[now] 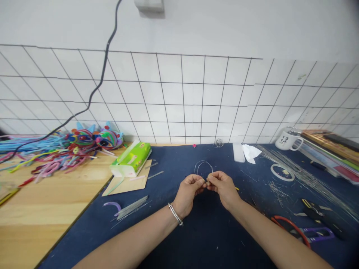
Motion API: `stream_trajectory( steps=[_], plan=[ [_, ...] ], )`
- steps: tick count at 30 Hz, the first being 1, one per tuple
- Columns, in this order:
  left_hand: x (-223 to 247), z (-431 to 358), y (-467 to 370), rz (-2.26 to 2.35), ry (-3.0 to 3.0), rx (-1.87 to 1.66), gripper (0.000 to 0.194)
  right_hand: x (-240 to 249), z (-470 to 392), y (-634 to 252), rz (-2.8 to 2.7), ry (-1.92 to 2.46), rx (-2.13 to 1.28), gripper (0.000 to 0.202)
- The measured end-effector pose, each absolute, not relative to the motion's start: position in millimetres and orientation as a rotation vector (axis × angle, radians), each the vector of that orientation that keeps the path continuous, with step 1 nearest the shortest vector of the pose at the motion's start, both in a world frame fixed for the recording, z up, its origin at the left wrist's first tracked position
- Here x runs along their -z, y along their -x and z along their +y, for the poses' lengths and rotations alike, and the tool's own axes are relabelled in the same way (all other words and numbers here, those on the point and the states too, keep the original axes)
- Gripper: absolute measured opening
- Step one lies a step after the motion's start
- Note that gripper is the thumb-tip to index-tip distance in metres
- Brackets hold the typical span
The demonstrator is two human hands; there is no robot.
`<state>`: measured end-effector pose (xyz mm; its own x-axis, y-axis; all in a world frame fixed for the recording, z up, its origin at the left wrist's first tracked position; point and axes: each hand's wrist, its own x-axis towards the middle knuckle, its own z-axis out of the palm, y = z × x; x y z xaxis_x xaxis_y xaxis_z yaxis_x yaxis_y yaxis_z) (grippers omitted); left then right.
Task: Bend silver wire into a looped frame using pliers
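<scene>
Head: thin, curved wire (204,161) between hands (188,193)

1. The left forearm (137,233) extends from the lower left, angled upward and inward.
2. The right forearm (266,229) extends from the lower right, angled oppositely.
3. The left hand (187,191) is in a thumb-and-finger pinch, pointing right.
4. The right hand (224,187) pinches likewise, pointing left.
5. Both hands' fingertips are close together; whether they touch is unclear.
</scene>
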<state>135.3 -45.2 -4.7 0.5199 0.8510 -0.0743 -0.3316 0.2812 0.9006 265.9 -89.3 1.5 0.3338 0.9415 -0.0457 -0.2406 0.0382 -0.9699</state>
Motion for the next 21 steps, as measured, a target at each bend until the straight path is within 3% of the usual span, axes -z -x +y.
stream_trajectory(
  steps=[21],
  plan=[
    [8.7, -47.4, -140.2, 0.632, -0.861, -0.868, 0.018, -2.5, -91.3, -258.4, -0.928, 1.227, -0.914, 0.016]
  ],
)
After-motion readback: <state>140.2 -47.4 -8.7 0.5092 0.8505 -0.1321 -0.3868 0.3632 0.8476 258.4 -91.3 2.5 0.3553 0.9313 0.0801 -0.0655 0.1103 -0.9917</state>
